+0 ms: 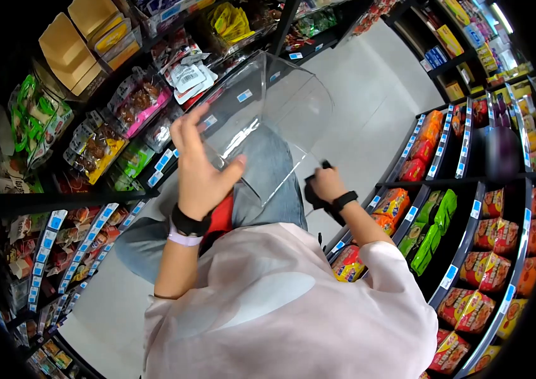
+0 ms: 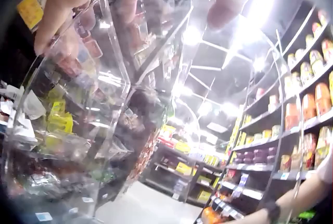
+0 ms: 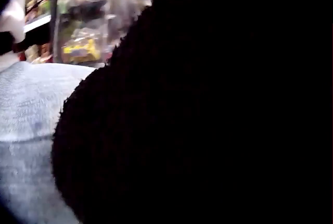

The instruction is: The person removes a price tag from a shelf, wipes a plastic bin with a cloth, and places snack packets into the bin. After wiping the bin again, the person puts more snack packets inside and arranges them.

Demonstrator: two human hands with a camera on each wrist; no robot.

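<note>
A clear plastic box sits tilted over the person's knees, its rim and corner edges catching the light. My left hand holds it at the left side, fingers spread along one edge and thumb reaching over the near part. Through the see-through wall, fingers show in the left wrist view, the thumb apart to the right. My right hand, to the right of the box and apart from it, grips a black cloth. That cloth's fuzzy edge and dark bulk hide most of the right wrist view.
Shelves on the left carry bagged snacks and an open cardboard box. Close by on the right, more shelves hold packs of instant noodles and green packets. Grey tiled floor runs down the aisle between them.
</note>
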